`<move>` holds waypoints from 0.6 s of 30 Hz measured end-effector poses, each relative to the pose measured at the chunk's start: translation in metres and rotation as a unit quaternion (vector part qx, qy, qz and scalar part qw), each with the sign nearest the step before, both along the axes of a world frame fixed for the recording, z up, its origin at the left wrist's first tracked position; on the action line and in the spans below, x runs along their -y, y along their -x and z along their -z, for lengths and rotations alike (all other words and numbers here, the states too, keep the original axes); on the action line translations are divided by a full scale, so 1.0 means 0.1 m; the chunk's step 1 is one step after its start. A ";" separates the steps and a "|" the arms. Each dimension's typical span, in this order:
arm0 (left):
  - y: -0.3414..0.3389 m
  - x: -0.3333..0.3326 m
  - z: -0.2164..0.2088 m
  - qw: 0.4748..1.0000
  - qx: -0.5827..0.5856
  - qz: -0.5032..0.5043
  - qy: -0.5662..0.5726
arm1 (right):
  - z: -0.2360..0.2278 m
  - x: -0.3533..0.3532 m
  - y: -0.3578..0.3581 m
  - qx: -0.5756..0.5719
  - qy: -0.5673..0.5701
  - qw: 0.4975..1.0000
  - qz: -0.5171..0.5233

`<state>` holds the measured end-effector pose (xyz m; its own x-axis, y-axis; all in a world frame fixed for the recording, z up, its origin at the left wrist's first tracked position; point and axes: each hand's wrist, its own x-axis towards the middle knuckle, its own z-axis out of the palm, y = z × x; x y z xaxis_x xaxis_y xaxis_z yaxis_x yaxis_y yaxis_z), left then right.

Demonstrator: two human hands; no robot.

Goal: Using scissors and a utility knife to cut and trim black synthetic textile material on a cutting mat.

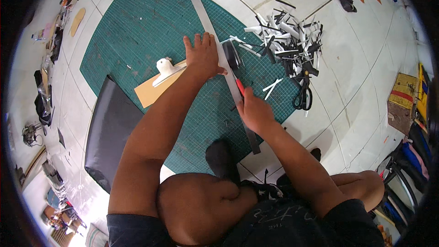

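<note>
A green cutting mat [137,32] printed with a fine grid lies on a floor [347,123] of pale, glossy tiles, its surface marked with scuffs. Along the left side of the room, assorted clutter lines the floor, with a tan sole-shaped piece [77,22] lying nearer the mat; at the right stands a worn yellow and brown box [402,103] with a red band. A heap of black and white strips [290,32] spreads over the mat's right edge onto the tiles, with black-handled scissors [302,98] just below it and two thin white strips [273,89] crossed on the mat. A smooth black sheet [112,132] lies along the mat's lower left edge, near a tan board [151,91] with a pale metal clip [165,71] on it. The long metal ruler [206,18] lies slantwise across the mat, grey and straight, with a hole at its far end and a darker near end. The left hand [202,58] is spread flat against it, thumb across the metal. The right hand [256,112] is closed around a red-handled cutter [240,86] beside the ruler's right edge; its blade is too small to make out.
</note>
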<state>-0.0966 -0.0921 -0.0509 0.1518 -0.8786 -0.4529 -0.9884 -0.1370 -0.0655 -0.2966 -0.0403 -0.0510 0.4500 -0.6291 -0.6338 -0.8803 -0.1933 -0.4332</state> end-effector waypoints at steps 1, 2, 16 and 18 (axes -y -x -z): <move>0.01 0.00 0.02 1.000 -0.006 0.001 0.001 | 0.06 -0.03 0.06 -0.004 0.030 1.000 -0.002; 0.01 0.01 0.02 1.000 -0.010 0.002 0.003 | 0.11 -0.06 0.10 -0.006 0.060 0.998 -0.005; 0.05 0.05 0.02 1.000 0.017 0.011 -0.012 | 0.02 0.54 -0.49 0.080 0.105 0.990 0.048; 0.03 0.01 0.02 1.000 0.016 0.009 -0.012 | 0.03 0.54 -0.55 0.083 0.100 0.990 0.045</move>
<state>-0.0999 -0.0935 -0.0526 0.1511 -0.8698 -0.4698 -0.9880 -0.1178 -0.0998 -0.2413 -0.0940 -0.0540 0.4747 -0.7766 -0.4142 -0.8174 -0.2145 -0.5347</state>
